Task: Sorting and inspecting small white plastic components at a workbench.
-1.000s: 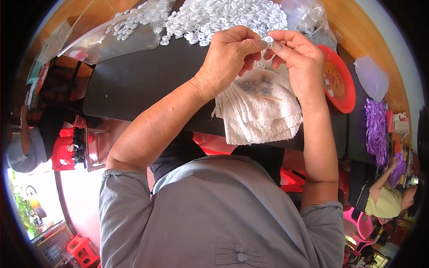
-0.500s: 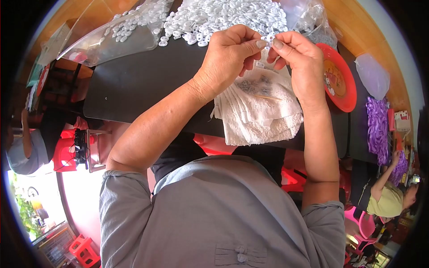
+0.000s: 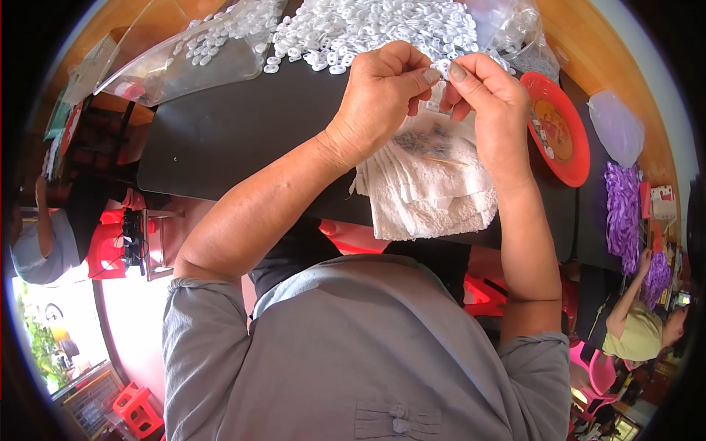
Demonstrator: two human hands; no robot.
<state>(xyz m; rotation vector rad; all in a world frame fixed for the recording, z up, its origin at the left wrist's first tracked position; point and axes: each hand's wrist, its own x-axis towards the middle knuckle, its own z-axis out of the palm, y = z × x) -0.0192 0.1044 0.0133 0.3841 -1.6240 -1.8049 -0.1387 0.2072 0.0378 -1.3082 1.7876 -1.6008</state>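
Note:
My left hand (image 3: pixel 386 92) and my right hand (image 3: pixel 489 95) meet above a folded cream towel (image 3: pixel 434 202), thumbs and fingertips pinched. Between the fingertips is a small white oval piece (image 3: pixel 440 66), mostly covered by my fingers, so its details are hard to make out. Just beyond lies a large heap of white oval plastic pieces with holes (image 3: pixel 375 29). Small dark bits (image 3: pixel 423 140) too fine to name lie on the towel, along with a thin wooden stick (image 3: pixel 440 159).
Right of my hands is a red plate (image 3: pixel 577 151) holding a few white pieces. Clear plastic bags (image 3: pixel 184 81) flank the heap on the black table (image 3: pixel 235 140). Purple ribbon-like strands (image 3: pixel 623 220) hang at right. Other people are at both sides, one in a yellow-green shirt (image 3: pixel 634 332).
Both hands stay pinched together at nearly the same spot, with a slight shift of the fingers. The whole view has moved a little.

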